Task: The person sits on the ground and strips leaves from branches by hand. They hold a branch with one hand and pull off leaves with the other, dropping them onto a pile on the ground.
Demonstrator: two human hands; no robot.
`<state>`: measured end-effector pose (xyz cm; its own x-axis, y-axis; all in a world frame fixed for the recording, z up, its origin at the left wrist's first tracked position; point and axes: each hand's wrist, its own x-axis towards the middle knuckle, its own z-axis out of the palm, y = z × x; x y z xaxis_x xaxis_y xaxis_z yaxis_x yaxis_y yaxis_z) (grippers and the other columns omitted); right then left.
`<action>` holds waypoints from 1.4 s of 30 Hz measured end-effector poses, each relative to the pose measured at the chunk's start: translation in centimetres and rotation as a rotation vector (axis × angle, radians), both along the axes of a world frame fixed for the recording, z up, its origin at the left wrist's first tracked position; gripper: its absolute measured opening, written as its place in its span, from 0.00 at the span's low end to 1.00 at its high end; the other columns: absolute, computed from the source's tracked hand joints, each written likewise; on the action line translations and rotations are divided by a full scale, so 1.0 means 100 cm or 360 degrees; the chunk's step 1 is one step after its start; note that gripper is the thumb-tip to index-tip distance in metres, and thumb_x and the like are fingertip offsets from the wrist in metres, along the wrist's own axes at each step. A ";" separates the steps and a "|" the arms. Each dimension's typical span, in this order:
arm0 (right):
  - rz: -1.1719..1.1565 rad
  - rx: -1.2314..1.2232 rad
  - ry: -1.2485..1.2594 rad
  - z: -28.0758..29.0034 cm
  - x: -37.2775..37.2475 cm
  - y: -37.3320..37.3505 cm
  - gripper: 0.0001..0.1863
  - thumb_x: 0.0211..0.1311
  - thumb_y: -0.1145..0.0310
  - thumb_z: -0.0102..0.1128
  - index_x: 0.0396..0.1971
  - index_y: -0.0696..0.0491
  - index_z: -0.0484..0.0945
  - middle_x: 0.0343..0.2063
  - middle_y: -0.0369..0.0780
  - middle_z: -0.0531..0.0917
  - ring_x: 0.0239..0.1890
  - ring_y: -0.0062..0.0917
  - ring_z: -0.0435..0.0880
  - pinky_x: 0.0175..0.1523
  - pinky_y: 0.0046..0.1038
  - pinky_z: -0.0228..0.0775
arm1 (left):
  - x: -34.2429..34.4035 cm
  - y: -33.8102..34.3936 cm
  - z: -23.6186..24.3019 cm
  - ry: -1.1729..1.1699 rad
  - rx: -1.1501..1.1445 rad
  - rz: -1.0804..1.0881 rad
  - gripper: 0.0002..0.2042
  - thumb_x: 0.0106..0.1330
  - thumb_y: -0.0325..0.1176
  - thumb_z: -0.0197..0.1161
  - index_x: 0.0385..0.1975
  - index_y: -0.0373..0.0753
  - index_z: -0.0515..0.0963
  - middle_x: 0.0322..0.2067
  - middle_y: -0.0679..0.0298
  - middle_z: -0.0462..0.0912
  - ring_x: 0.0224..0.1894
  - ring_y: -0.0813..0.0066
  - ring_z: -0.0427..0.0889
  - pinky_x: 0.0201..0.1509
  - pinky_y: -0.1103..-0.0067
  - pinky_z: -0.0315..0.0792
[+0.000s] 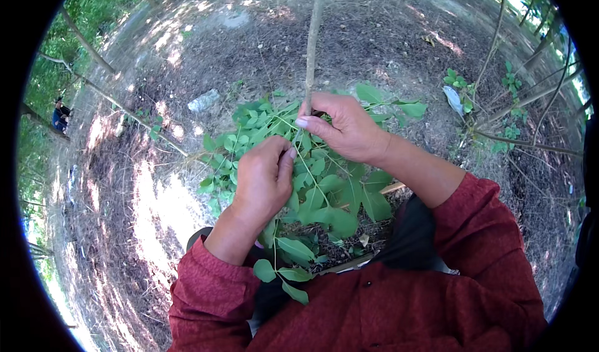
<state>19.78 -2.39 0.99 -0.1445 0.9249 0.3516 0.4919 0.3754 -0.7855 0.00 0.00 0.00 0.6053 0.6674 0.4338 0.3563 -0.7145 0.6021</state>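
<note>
My right hand (349,127) is closed, thumb and fingers pinched at the lower part of a thin grey-brown branch (315,40). That branch runs up to the top edge of the view. Lower and to the left, my left hand (265,171) is closed, thumb against fingers, by a thin green leaf stalk; its exact grip is partly hidden. Green leaves (334,221) spread around and below both hands, some hanging in front of my lap. Smaller leaflets (240,136) lie behind my left hand.
Dry, sun-spotted ground surrounds me. A pale stone-like lump (204,100) lies beyond the leaves. Bare thin stems (549,96) rise at the right beside a whitish object (453,100). A slanting thin trunk (115,105) stands left; a person (60,116) is far left.
</note>
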 end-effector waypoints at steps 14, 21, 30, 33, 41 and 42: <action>-0.0113 0.0303 -0.0218 0.010 -0.020 -0.034 0.21 0.54 0.59 0.64 0.41 0.58 0.73 0.33 0.47 0.78 0.35 0.39 0.79 0.42 0.34 0.71 | -0.007 0.008 0.005 -0.0224 -0.0263 0.0080 0.06 0.66 0.24 0.53 0.26 0.33 0.71 0.18 0.68 0.69 0.22 0.83 0.66 0.24 0.82 0.61; 0.0213 -0.0015 0.0278 -0.011 -0.034 -0.026 0.23 0.58 0.62 0.61 0.47 0.62 0.70 0.34 0.49 0.80 0.37 0.34 0.81 0.42 0.33 0.71 | -0.008 0.008 0.003 -0.0424 -0.0378 0.0026 0.05 0.65 0.25 0.54 0.27 0.32 0.72 0.17 0.63 0.71 0.19 0.80 0.69 0.22 0.80 0.64; 0.0247 -0.0238 0.0117 -0.021 -0.026 -0.016 0.11 0.63 0.71 0.52 0.44 0.58 0.71 0.30 0.39 0.79 0.33 0.21 0.76 0.40 0.26 0.69 | -0.006 -0.001 0.017 -0.0664 -0.1038 -0.0058 0.08 0.68 0.26 0.51 0.27 0.33 0.73 0.20 0.72 0.71 0.21 0.88 0.67 0.23 0.87 0.63; 0.0158 -0.0317 0.0073 -0.009 -0.027 -0.018 0.09 0.60 0.68 0.55 0.32 0.59 0.70 0.26 0.48 0.78 0.29 0.43 0.79 0.34 0.36 0.70 | -0.009 -0.001 0.016 -0.0580 -0.0889 0.0005 0.07 0.68 0.27 0.52 0.28 0.33 0.73 0.22 0.72 0.70 0.21 0.88 0.65 0.22 0.88 0.60; -0.0124 0.0454 -0.0870 0.009 -0.007 -0.011 0.05 0.53 0.74 0.53 0.31 0.54 0.70 0.22 0.47 0.78 0.29 0.45 0.79 0.31 0.41 0.70 | -0.009 -0.004 0.013 -0.0313 -0.0321 0.0119 0.07 0.67 0.26 0.54 0.27 0.33 0.73 0.21 0.73 0.67 0.24 0.88 0.62 0.26 0.86 0.59; -0.0137 0.0477 -0.0889 0.010 -0.004 -0.010 0.06 0.52 0.75 0.52 0.32 0.53 0.70 0.22 0.47 0.78 0.29 0.45 0.80 0.31 0.41 0.70 | -0.009 -0.003 0.011 -0.0318 -0.0326 0.0117 0.07 0.67 0.26 0.54 0.27 0.33 0.73 0.20 0.73 0.68 0.24 0.88 0.63 0.26 0.86 0.59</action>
<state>19.33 -3.36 1.95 -0.3105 0.8145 0.4901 0.8349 0.4802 -0.2691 -0.88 -0.25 1.09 0.4681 0.7923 0.3913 0.2624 -0.5475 0.7946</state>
